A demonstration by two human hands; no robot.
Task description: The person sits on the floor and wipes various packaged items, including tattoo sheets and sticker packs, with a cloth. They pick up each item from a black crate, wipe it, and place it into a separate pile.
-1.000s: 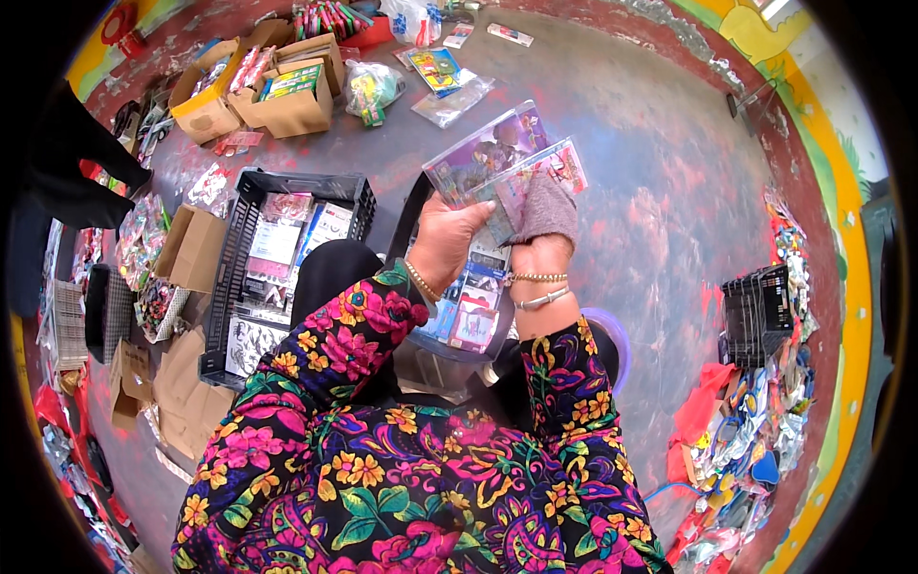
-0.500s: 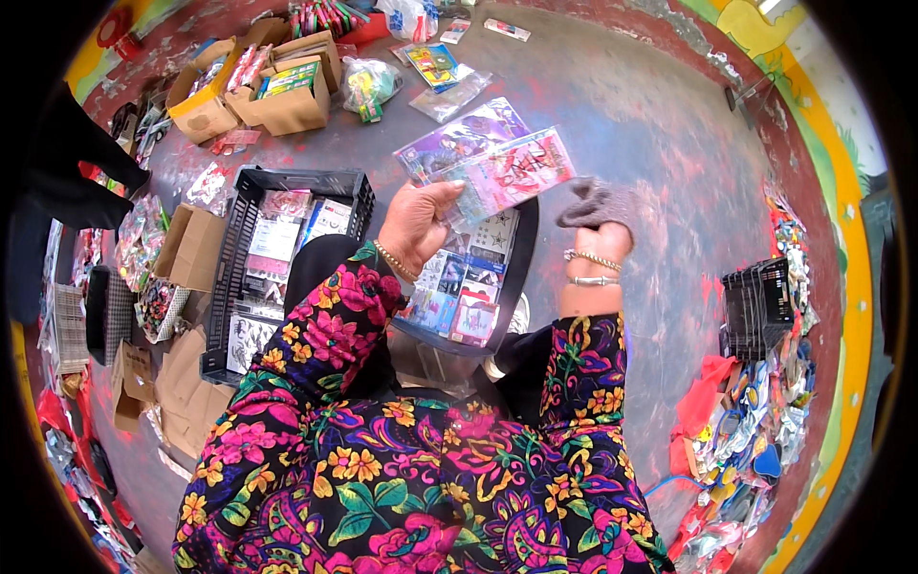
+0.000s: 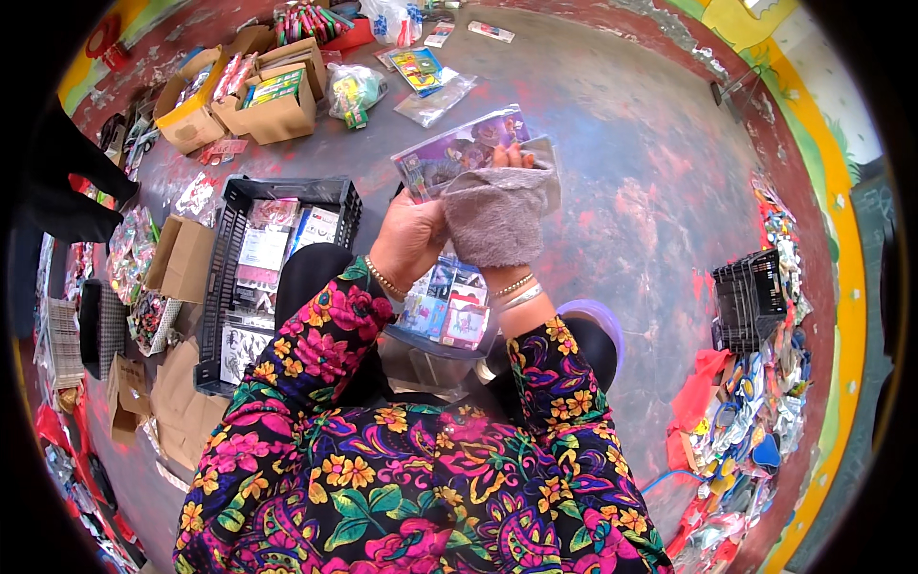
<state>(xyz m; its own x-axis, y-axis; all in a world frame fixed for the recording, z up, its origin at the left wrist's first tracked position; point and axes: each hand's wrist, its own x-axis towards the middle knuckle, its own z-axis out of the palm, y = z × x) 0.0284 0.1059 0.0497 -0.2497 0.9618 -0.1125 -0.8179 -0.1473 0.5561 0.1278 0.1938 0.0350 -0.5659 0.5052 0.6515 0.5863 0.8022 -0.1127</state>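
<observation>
My left hand (image 3: 406, 234) is closed on the left edge of a clear plastic packet with purple printing (image 3: 449, 148), holding it up above a dark tub. Spread over the packet's near part is a grey cloth (image 3: 495, 218), which my right hand (image 3: 513, 156) holds; only its fingertips stick out at the cloth's far side. A pink and red packet held with the purple one is hidden now. Below, the dark tub (image 3: 430, 346) contains several flat printed packets (image 3: 466, 320). To its left, a black plastic crate (image 3: 212, 316) also has flat packets inside.
Cardboard boxes (image 3: 277, 117) and plastic bags (image 3: 356, 88) stand at the far left. A small black crate (image 3: 748, 304) sits by the right wall above a heap of mixed goods (image 3: 751, 450). At the left edge stands another person's dark-clothed leg (image 3: 81, 182).
My right hand has come left with the grey cloth, from beside the packets to over them. The cloth now covers where the pink and red packet was. My left hand keeps its grip.
</observation>
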